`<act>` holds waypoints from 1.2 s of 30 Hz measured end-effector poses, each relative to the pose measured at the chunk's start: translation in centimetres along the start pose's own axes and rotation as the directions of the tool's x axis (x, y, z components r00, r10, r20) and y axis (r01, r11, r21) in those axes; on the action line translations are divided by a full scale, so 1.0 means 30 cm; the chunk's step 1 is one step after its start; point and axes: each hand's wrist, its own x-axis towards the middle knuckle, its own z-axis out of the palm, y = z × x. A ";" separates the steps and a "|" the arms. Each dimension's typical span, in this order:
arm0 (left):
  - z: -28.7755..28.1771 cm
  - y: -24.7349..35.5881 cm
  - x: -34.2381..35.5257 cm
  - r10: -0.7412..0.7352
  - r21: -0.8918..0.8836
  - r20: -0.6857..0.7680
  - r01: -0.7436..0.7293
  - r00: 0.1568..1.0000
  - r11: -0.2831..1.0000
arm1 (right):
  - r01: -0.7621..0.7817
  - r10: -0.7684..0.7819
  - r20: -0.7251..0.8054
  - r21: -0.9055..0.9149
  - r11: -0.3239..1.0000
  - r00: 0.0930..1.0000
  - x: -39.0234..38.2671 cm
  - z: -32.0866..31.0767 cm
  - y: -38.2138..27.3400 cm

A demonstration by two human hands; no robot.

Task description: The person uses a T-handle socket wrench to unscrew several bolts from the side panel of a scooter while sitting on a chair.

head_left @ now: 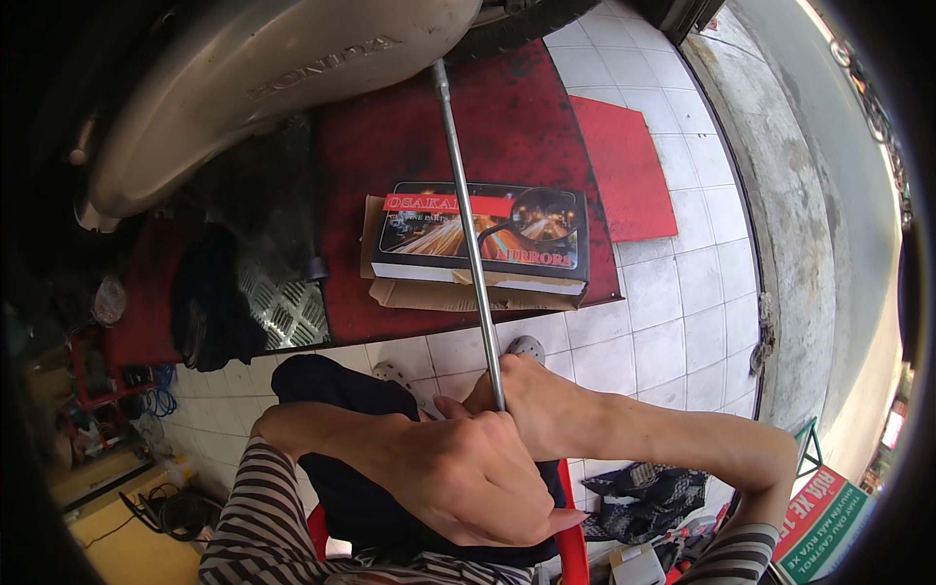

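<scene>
The person's left hand (473,478) was curled closed over the near end of a long metal rod (467,214) (the part under the knuckles was hidden), and the right hand (546,405) was closed on it just beyond. The rod reached the pale motorcycle casing (283,88), crossing in view before a box (419,229) on a red platform (370,146).

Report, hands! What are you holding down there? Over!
Left hand, right hand: both closed on metal rod, near end. Far end up at motorbike casing, contact unclear. Black box behind rod, not blocking it.
</scene>
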 end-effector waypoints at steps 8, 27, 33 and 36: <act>0.002 0.048 0.009 -0.249 0.229 0.074 0.227 0.966 0.947 | -0.036 0.058 -0.122 0.173 0.984 0.991 -0.004 0.061 0.026; -0.207 0.031 0.011 -0.167 0.287 -0.812 0.632 0.560 0.720 | 0.266 0.302 -0.623 0.652 0.710 0.722 0.045 0.216 -0.129; -0.247 -0.089 0.102 -0.550 -0.296 -0.768 0.579 0.328 0.759 | 0.287 0.315 -0.671 0.627 0.724 0.671 0.050 0.222 -0.121; -0.343 -0.063 0.106 -0.742 -0.768 -0.434 0.221 0.511 0.601 | 0.287 0.314 -0.695 0.603 0.744 0.647 0.041 0.204 -0.127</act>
